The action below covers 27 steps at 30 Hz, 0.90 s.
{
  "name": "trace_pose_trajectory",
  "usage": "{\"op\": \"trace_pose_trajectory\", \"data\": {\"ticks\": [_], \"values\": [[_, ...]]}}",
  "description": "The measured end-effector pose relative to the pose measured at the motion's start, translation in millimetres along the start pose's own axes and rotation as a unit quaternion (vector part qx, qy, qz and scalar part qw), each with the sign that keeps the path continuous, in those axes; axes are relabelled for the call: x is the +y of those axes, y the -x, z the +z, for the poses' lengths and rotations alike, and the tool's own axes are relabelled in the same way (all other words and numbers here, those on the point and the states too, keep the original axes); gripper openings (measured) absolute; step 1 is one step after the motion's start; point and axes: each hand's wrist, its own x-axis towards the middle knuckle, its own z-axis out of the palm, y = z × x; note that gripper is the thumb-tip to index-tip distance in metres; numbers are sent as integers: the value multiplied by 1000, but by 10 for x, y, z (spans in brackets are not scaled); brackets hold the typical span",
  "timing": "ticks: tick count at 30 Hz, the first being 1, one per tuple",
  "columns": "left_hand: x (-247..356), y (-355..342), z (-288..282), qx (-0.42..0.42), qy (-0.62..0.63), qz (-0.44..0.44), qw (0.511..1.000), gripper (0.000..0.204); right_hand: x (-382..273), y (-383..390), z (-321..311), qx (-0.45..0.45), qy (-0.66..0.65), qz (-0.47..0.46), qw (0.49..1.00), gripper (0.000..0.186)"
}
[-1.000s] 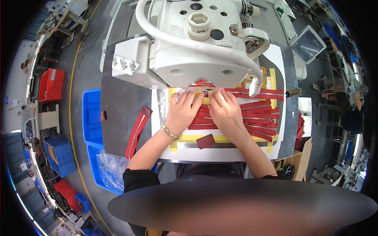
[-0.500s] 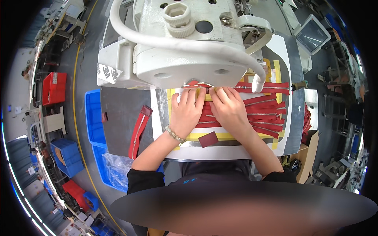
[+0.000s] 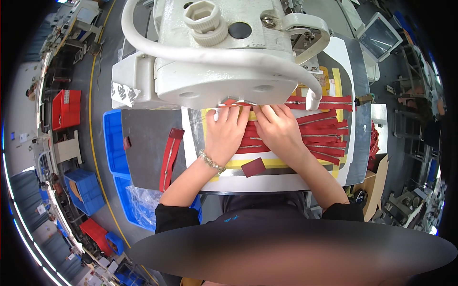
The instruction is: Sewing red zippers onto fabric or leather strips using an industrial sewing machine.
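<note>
Reaching to the front edge of the white machine head (image 3: 214,78) with left hand (image 3: 226,134) and right hand (image 3: 278,126), both palm-down and loosely extended — perhaps to steady work there. Cannot tell whether grasping or only touching, with fingertips partly hidden. Can see a red zipper strip (image 3: 329,103) stretching rightward from the machine head and, before it, fanned red zippers (image 3: 329,137) passing beneath the right hand — likely spread for easy picking.

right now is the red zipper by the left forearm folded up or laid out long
Laid out long: the red zipper runs as one long strip on the gray tabletop.
</note>
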Motion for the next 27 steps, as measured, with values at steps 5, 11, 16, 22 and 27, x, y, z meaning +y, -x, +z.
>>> {"op": "trace_pose_trajectory", "data": {"ticks": [5, 11, 16, 22, 27], "values": [[13, -3, 22, -8, -15, -1, 1000, 33, 7, -2, 33, 2, 7, 0, 1000, 29], [-20, 14, 17, 3, 2, 0, 1000, 34, -13, -29, 29, -3, 3, -3, 1000, 29], [-33, 18, 14, -2, 20, 2, 1000, 36, -11, -18, 53, 19, 6, -6, 1000, 29], [-55, 14, 14, -22, 45, 7, 999, 38, 4, -34, 35, 21, 3, -7, 1000, 29], [-59, 11, 39, -2, 50, 1, 999, 41, 7, -13, 79, 18, 19, -8, 1000, 27]]}}
